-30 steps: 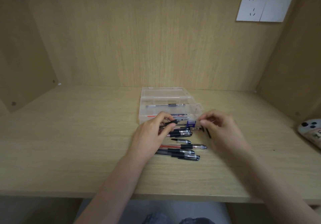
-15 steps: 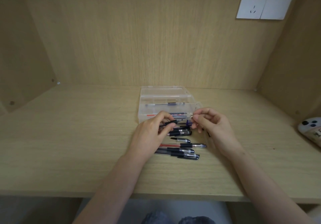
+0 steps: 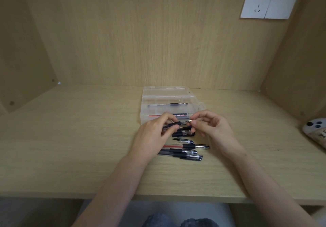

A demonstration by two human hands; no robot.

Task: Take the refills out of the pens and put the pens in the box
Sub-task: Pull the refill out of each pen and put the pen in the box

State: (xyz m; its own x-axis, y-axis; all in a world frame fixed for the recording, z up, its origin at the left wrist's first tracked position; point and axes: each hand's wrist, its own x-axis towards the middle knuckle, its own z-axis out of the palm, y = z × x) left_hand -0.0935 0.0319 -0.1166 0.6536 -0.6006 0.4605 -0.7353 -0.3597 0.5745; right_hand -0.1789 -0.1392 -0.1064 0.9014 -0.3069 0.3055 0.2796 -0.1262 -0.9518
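Observation:
My left hand [image 3: 155, 135] grips a black-grip pen [image 3: 173, 125] by its barrel, just in front of the clear plastic box [image 3: 169, 101]. My right hand [image 3: 210, 126] pinches that pen's metal tip [image 3: 188, 121] between thumb and forefinger. The box lies open, with one pen [image 3: 167, 105] in its rear compartment and red and dark refills [image 3: 158, 115] in its front one. Several more pens [image 3: 183, 151] lie on the desk below my hands, one with a red refill [image 3: 187, 146]. A loose pen cap [image 3: 183, 140] lies among them.
The wooden desk [image 3: 70, 138] sits in an alcove with side walls. A white wall socket [image 3: 269, 2] is at the upper right. A phone in a pale case [image 3: 315, 131] lies at the desk's right edge. My knees show below the front edge.
My right hand moved left from beside the box to the pen's tip and now pinches it. My left hand kept holding the pen in place.

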